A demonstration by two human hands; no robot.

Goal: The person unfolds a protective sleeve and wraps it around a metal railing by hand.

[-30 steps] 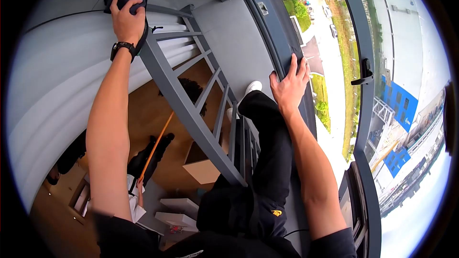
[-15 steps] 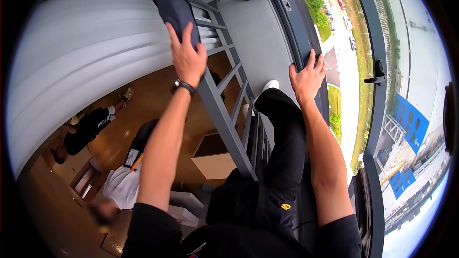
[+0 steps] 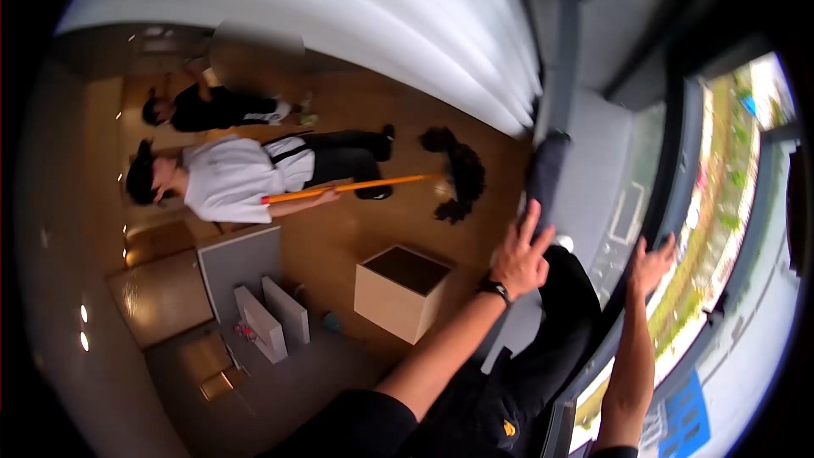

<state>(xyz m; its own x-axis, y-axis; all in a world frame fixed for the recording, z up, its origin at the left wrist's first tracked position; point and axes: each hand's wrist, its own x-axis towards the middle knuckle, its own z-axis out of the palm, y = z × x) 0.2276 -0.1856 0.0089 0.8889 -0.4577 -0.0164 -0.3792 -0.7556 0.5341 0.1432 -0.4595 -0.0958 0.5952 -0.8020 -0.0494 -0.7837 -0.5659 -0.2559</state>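
Observation:
My left hand (image 3: 521, 259), with a dark band at the wrist, rests fingers spread on the near end of a dark grey fabric cover (image 3: 549, 171). That cover lies along a grey metal railing (image 3: 563, 59). Against the dark window frame (image 3: 674, 191) to the right lies my right hand (image 3: 651, 265), its thumb and fingers apart on the frame's edge. Neither hand shows a loose thing in it. My black-trousered leg (image 3: 564, 305) extends along the narrow grey ledge between railing and window. Motion blurs the cover and railing somewhat.
Below, beyond the railing, a person in a white shirt (image 3: 237, 178) holds an orange pole (image 3: 365, 185) reaching a dark shaggy mop head (image 3: 465, 174). Another person in black (image 3: 212, 108) is farther off. A pale open-topped box (image 3: 394, 301) stands on the brown floor (image 3: 339, 237).
My view has swung left toward the room below, so both hands appear farther right. They stay on the railing cover and window frame. The white-shirted person and pole now show more fully.

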